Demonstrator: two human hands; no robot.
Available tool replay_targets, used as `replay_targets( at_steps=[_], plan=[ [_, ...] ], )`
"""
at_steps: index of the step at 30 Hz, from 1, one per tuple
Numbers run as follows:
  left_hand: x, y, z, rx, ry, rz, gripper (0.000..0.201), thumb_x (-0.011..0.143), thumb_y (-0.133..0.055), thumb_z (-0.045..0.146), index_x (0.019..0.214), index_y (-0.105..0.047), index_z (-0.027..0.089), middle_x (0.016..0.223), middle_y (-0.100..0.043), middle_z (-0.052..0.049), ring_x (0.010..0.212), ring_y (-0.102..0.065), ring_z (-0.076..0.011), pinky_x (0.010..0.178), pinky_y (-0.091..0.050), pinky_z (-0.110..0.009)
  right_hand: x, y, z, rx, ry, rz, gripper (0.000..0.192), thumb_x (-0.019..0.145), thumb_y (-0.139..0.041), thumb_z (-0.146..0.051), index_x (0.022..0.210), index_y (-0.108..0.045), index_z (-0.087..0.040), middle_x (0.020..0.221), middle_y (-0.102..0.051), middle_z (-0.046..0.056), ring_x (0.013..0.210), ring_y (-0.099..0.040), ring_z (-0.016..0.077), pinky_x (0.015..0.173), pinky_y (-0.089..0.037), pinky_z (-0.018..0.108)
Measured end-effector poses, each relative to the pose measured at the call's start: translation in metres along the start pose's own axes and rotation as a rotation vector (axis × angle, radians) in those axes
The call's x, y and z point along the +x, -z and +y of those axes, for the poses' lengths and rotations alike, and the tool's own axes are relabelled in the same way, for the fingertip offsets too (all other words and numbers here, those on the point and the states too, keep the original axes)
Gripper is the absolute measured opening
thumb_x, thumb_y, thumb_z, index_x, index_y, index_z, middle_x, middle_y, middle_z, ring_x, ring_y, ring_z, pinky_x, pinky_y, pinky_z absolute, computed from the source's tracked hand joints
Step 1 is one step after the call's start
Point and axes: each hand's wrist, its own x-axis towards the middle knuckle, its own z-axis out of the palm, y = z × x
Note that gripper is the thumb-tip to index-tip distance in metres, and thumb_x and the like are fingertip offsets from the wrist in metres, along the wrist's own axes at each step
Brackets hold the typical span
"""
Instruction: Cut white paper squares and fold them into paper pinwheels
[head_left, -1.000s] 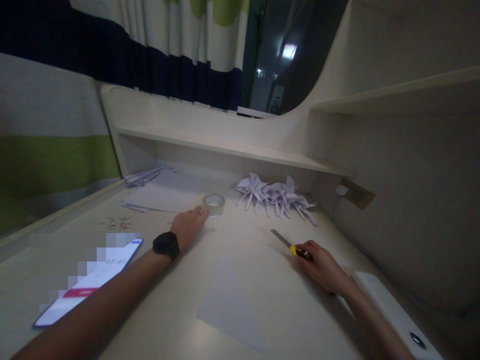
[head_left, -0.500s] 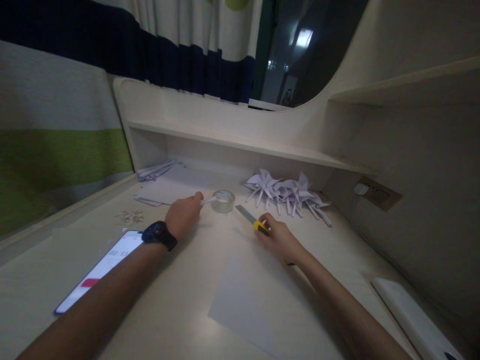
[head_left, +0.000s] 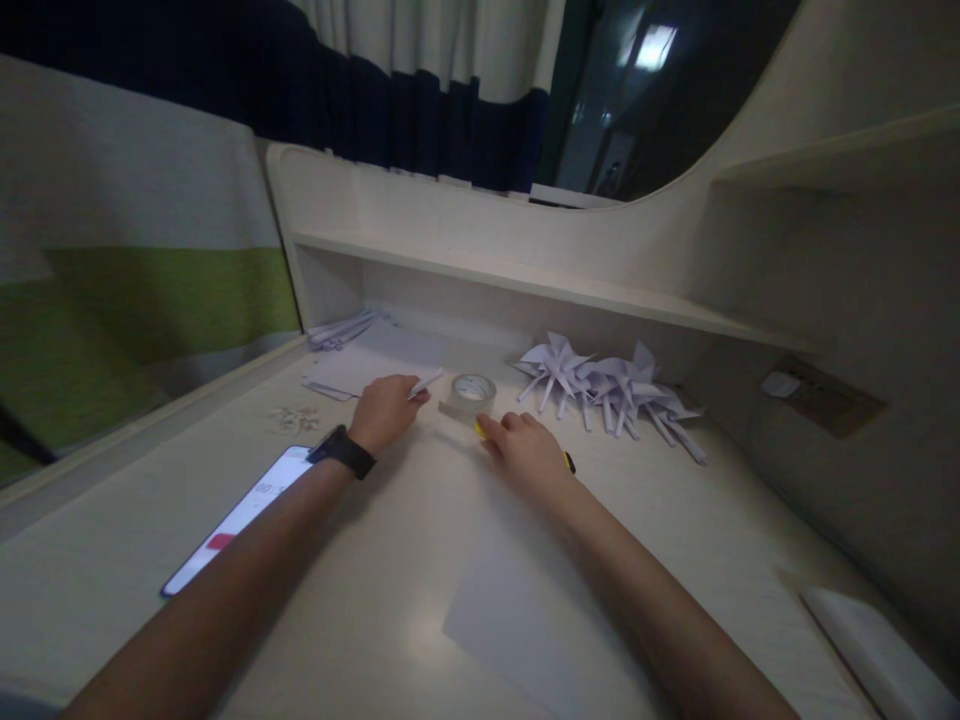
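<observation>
My left hand (head_left: 388, 411) is closed on a thin rolled paper stick (head_left: 426, 382), whose white end sticks out past the fingers. A dark watch sits on that wrist. In my right hand (head_left: 525, 452) is a yellow utility knife (head_left: 481, 428), its blade pointing left toward the left hand; most of the handle is hidden by the fingers. Just behind the blade lies a roll of clear tape (head_left: 473, 390). Below the hands, a sheet of white paper (head_left: 510, 620) rests flat on the desk, partly under the right forearm.
Several paper pinwheels (head_left: 600, 380) lie at the back right. Paper sheets (head_left: 375, 360) and rolled sticks (head_left: 346, 328) are at the back left. Small pale bits (head_left: 295, 419) sit near a lit phone (head_left: 240, 520). A white box-like object (head_left: 874, 640) is at right, below a wall socket (head_left: 832, 395).
My right hand has moved left and turned, so the knife blade now lies in front of the tape, closer to my left hand. The paper stick now tilts upward. The view has shifted slightly.
</observation>
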Motion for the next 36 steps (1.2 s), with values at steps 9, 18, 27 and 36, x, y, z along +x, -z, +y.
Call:
replay_targets(
  at_steps=[9, 18, 27, 36],
  plan=[
    [0.000, 0.003, 0.000, 0.000, 0.011, -0.026, 0.030, 0.089, -0.043, 0.036, 0.091, -0.068, 0.019, 0.086, -0.071, -0.009, 0.081, -0.065, -0.0239, 0.067, -0.041, -0.029, 0.008, 0.016, -0.019, -0.137, 0.018, 0.047, 0.037, 0.094, -0.035, -0.019, 0.129, -0.046, -0.020, 0.100, -0.058, 0.015, 0.096, -0.047, 0.0283, 0.079, -0.035, 0.041],
    [-0.002, 0.003, 0.002, 0.027, 0.010, -0.022, 0.030, 0.089, -0.042, 0.035, 0.093, -0.068, 0.019, 0.087, -0.071, -0.010, 0.085, -0.064, -0.0249, 0.070, -0.042, -0.030, 0.011, 0.022, -0.024, -0.166, 0.048, 0.074, 0.037, 0.093, -0.034, -0.018, 0.127, -0.049, -0.017, 0.099, -0.059, 0.016, 0.095, -0.048, 0.0284, 0.077, -0.036, 0.041],
    [-0.002, 0.003, 0.002, 0.040, 0.006, 0.002, 0.030, 0.089, -0.042, 0.034, 0.092, -0.068, 0.019, 0.085, -0.071, -0.010, 0.082, -0.065, -0.0257, 0.067, -0.042, -0.030, 0.011, 0.026, -0.027, -0.161, 0.046, 0.070, 0.036, 0.093, -0.032, -0.017, 0.125, -0.049, -0.016, 0.102, -0.058, 0.018, 0.097, -0.047, 0.0291, 0.077, -0.035, 0.041],
    [-0.004, 0.005, 0.005, 0.067, 0.026, 0.031, 0.030, 0.089, -0.041, 0.034, 0.093, -0.067, 0.019, 0.087, -0.070, -0.011, 0.083, -0.064, -0.0265, 0.068, -0.042, -0.032, 0.015, 0.026, -0.030, -0.163, 0.044, 0.074, 0.036, 0.093, -0.032, -0.015, 0.125, -0.048, -0.014, 0.102, -0.059, 0.018, 0.097, -0.048, 0.0294, 0.077, -0.035, 0.042]
  ],
)
